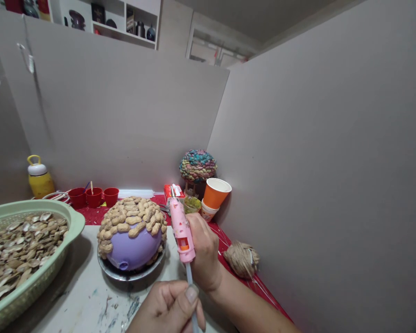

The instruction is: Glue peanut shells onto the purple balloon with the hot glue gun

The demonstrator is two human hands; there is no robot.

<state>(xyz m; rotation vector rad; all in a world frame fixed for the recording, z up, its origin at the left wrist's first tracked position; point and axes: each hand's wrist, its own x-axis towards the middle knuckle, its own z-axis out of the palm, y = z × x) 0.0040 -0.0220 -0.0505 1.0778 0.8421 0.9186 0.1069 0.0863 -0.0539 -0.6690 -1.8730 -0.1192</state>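
Observation:
My right hand [205,247] is wrapped round a pink glue gun [182,226], whose nozzle points up and away. A translucent glue stick [189,274] comes out of the gun's rear end. Lower down, my left hand [171,307] pinches that stick between thumb and fingers. To the left of the gun, a purple balloon [135,247] rests in a metal bowl [119,276]. Peanut shells [133,215] cover the balloon's top and sides, while its lower front is bare. Neither hand touches the balloon.
A green basket [76,224] of shells stands at the left. Behind are a yellow bottle [41,185], red cups [94,197], orange paper cups [215,194] and a colourful ball-shaped craft [198,165]. Twine [241,260] lies at the right by the grey partition [315,185].

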